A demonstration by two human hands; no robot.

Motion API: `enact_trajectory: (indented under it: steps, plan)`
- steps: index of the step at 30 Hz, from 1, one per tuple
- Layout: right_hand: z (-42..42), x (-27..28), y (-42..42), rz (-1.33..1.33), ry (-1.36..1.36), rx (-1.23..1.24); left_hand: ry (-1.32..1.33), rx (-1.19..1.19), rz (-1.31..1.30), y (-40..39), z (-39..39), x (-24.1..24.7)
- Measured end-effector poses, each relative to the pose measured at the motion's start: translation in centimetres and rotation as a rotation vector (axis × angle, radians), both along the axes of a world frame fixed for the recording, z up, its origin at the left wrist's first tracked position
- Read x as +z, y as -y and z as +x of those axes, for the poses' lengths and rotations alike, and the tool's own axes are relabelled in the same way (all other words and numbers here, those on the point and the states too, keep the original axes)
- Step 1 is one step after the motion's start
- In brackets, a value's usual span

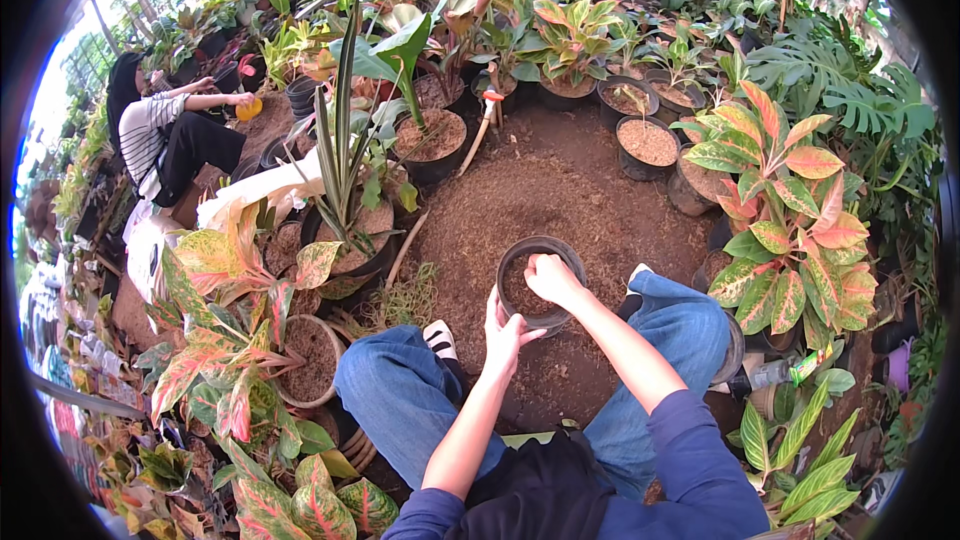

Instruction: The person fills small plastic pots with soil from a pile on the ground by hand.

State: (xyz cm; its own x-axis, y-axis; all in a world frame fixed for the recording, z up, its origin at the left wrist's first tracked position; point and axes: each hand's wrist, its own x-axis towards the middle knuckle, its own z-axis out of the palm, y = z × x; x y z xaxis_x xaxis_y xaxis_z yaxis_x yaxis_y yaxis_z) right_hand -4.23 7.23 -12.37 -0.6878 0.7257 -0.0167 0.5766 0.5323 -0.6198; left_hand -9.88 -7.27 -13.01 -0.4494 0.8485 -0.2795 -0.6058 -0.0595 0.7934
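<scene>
Between my knees a round black plastic plant pot (574, 251) is tilted with its mouth towards me, partly filled with brown growing mix (525, 298). My left hand (504, 336) grips the pot's near left side, its thumb lying along the lower wall. Inside the mouth, my right hand (553, 281) rests curled against the mix. Its fingertips are hidden, so whether it holds anything is unclear. Just beyond the pot spreads a low heap of loose brown mix (495, 202) on the ground.
Potted aglaonemas (799, 232) stand close on my right, and another potted aglaonema (240, 315) leans in on my left. A pot with a tall snake plant (341, 142) stands left of the heap. A hose (480, 131) lies beyond. Far left, a co-worker (169, 127) sits holding a yellow object (249, 109).
</scene>
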Motion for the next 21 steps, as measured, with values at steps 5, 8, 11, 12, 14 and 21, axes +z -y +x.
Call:
enact_trajectory:
  steps: [5,8,11,12,14,21]
  plan:
    - [-1.1,-2.3,-0.2,-0.764,-0.495,-0.211,0.034,0.016,-0.001,-0.1,0.2,0.5]
    - [-1.6,-3.2,0.1,-0.877,-0.710,-0.275,0.014,0.015,0.002,0.0,0.0,0.6]
    - [-1.9,-3.5,0.7,-0.787,-0.684,-0.262,0.017,0.042,-0.005,0.0,-0.1,0.2]
    - [-1.7,-3.6,0.7,-0.733,-0.608,-0.249,0.024,0.039,-0.012,-0.1,-0.2,0.3]
    - [-1.4,-3.6,0.6,-0.728,-0.479,-0.182,0.039,0.032,-0.025,-0.1,-0.4,0.4]
    - [-1.4,-4.2,1.7,-0.452,-0.347,-0.078,0.002,0.069,-0.031,-0.5,-0.3,-0.9]
